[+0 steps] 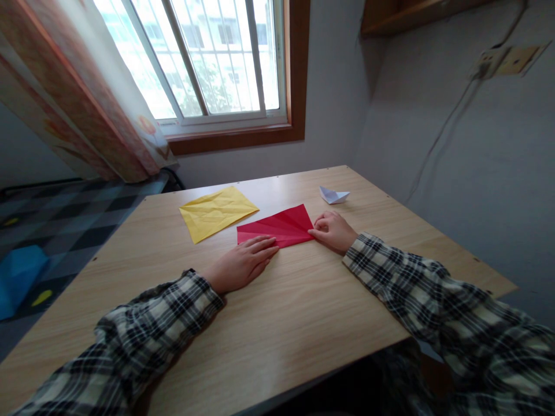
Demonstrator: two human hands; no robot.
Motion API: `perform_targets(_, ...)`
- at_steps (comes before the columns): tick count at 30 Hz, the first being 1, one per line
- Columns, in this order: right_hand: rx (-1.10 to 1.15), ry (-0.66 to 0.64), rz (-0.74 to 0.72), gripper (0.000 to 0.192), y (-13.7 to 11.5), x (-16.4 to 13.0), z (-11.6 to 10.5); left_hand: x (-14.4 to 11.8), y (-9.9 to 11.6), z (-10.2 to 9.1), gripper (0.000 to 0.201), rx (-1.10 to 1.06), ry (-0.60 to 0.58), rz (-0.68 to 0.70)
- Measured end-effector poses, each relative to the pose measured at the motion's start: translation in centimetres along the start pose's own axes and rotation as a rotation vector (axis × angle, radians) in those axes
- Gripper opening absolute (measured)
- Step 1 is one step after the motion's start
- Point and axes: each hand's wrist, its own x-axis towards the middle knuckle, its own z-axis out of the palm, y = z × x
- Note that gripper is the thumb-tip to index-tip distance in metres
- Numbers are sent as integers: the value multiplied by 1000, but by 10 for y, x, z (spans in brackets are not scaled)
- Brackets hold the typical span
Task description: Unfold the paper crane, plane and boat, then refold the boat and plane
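A red sheet of paper (281,225), folded into a long strip with crease lines fanning across it, lies on the wooden table. My left hand (245,263) rests flat on its near edge, fingers stretched out together over the paper. At the right end, my right hand (333,232) pinches the paper's near corner between thumb and curled fingers. Behind and to the left lies a creased yellow sheet of paper (217,211). A small white folded paper boat (334,195) stands just beyond my right hand.
The light wooden tabletop (277,323) reaches toward a window (217,58) and the wall. On the left, a blue paper piece (19,274) sits on a checked cloth (95,202) beside the table. A curtain (91,86) hangs there; a cable (446,124) runs down the right wall.
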Motion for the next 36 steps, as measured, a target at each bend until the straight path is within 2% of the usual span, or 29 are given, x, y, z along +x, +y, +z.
perform_targets(5,-22,-2,-16,32,2,1,-1,1,2,-2,43,2,-43,-26)
perform_targets(17,-178,-4,-13,23,-4,-1,-5,1,2,-2,44,-49,-67,-75)
perform_targets(20,-193,38,-31,17,-9,-3,-5,2,2,-3,45,-58,-93,-90)
perform_targets(23,-169,131,-139,10,-15,-6,-6,2,2,-4,45,-52,-101,-89)
perform_targets(26,-155,146,-343,19,-22,-9,-8,2,3,-5,45,-45,-97,-88)
perform_targets(30,-121,30,-598,30,-33,-15,-7,1,3,-4,45,-24,-92,-84)
perform_targets(33,-83,-85,-670,34,-38,-19,1,1,2,-2,45,-12,-84,-71)
perform_targets(36,-51,-203,-662,43,-39,-21,9,0,1,-1,45,-8,-75,-60)
